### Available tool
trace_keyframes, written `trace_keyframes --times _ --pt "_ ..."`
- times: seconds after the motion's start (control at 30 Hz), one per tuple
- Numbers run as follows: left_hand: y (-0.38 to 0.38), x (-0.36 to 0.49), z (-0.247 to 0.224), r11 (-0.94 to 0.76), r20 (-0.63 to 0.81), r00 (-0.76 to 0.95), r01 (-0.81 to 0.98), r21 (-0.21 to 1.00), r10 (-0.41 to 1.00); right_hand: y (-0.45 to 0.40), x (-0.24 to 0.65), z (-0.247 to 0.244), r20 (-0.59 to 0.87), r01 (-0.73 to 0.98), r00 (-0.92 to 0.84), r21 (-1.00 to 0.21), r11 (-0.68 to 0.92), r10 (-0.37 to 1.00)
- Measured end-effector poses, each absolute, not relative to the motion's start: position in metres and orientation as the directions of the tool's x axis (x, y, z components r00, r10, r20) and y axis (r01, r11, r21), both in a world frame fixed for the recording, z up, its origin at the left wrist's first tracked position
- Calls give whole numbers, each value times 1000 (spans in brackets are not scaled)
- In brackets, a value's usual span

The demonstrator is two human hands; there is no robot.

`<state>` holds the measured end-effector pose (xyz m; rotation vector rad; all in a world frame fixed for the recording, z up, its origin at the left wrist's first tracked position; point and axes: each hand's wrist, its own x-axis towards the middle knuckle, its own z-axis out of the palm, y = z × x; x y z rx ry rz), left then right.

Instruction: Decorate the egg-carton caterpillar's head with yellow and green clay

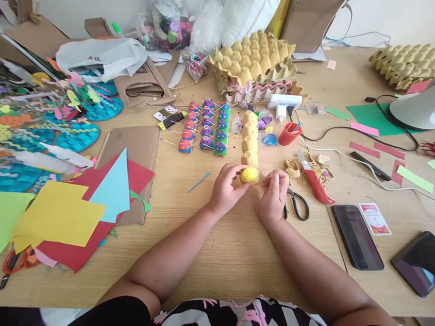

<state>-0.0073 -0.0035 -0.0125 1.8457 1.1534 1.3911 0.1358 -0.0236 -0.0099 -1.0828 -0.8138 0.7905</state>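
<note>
My left hand point(228, 187) grips the near end of an egg carton strip point(250, 137), thumb and finger on either side of its last cup. That cup carries a smooth bright yellow covering point(249, 175), which looks like modelling clay; the other cups are bare, dull yellow pulp. Just to the right, my right hand point(274, 194) is closed in a pinch, apart from the strip. Whatever is between its fingertips is too small to make out. Black-handled scissors point(300, 205) lie beside my right wrist, partly hidden. A thin blue stick point(199, 182) rests left of my left hand.
Painted carton caterpillars point(205, 124) stand in rows beyond my hands. A red cup point(289, 133), a red-handled knife point(316, 179) and carton scraps lie to the right, with a phone point(357, 237) nearer. Coloured sheets point(59, 212) cover the left; egg trays point(250, 59) are stacked behind.
</note>
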Motion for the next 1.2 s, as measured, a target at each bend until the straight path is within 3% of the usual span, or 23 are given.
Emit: trace_keyframes --times 0.1,0.33,0.93,1.2 --pt "-5 -7 -12 -457 438 153 438 774 886 -27 139 -15 317 76 480 -944 321 818" --pt "-8 -3 -10 -425 305 296 656 623 905 -26 139 -17 336 126 458 -941 314 823" --pt "-11 -2 -8 -391 221 326 699 598 919 -26 141 -22 347 156 429 -938 309 834" --pt "-10 -3 -13 -428 339 263 597 679 903 -27 140 -21 348 117 408 -937 330 844"
